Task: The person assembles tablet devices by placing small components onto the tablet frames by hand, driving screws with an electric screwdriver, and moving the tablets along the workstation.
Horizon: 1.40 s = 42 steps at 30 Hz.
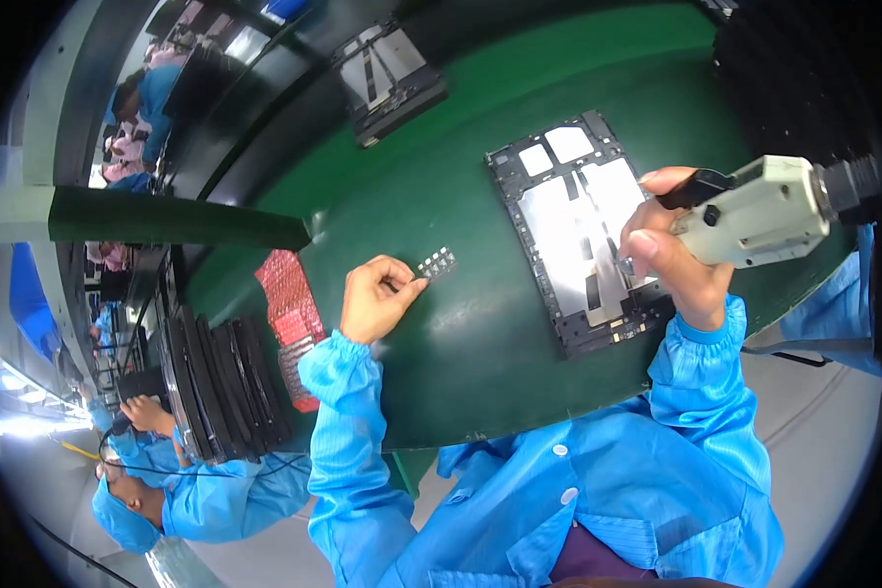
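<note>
Green belt surface [461, 323] fills the view. Far left, a co-worker's hand [149, 414] rests by a rack of dark trays [220, 387], next to a red strip of parts [289, 304]. The left hand [374, 299] lies low on the belt, wrist bent, fingers curled and pinching a small grey strip of components [437, 262]. On the right, the right hand [671, 265] grips a pale electric screwdriver [755, 211], fingers wrapped tight, held over the open tablet frame [573, 230]. A second frame [390, 78] sits further up.
</note>
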Each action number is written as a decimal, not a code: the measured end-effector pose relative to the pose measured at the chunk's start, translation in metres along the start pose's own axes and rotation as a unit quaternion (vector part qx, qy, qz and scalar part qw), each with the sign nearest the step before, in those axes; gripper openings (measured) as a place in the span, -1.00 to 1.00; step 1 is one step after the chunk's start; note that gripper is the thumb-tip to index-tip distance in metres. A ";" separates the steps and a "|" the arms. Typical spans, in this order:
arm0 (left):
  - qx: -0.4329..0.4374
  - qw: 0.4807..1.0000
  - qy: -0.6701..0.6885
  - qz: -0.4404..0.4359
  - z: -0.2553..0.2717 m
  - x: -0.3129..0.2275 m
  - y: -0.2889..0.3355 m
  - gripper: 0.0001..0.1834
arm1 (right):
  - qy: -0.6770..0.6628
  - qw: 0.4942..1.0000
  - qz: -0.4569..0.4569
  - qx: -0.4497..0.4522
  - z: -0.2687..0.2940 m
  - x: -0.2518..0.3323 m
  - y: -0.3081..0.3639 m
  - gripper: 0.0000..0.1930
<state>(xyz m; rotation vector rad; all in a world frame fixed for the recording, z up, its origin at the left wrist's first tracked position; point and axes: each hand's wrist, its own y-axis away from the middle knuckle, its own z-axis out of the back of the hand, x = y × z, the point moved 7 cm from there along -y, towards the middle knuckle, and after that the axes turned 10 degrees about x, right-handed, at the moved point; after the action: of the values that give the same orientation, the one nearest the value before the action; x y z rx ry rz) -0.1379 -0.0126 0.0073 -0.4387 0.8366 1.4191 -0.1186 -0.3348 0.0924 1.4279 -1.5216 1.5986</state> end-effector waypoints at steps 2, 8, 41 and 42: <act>0.003 1.000 0.022 -0.006 0.001 -0.001 -0.002 -0.87 | 0.004 1.000 -0.011 -0.003 -0.001 -0.001 0.000 -0.60; -0.032 0.979 -0.022 -0.200 -0.016 -0.085 -0.046 -0.85 | 0.051 0.998 -0.030 0.028 -0.003 -0.003 0.000 -0.60; 0.104 0.932 0.347 0.016 -0.094 -0.084 0.008 -0.87 | 0.054 0.997 0.011 0.045 -0.002 -0.003 -0.002 -0.61; 0.111 0.932 0.345 0.014 -0.100 -0.083 0.010 -0.87 | 0.055 0.997 0.008 0.049 -0.004 -0.003 -0.002 -0.61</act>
<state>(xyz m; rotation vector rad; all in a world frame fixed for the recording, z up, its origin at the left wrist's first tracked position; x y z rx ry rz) -0.1674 -0.1396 0.0041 -0.7693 1.5580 1.1751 -0.1171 -0.3302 0.0912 1.3577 -1.4130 1.7522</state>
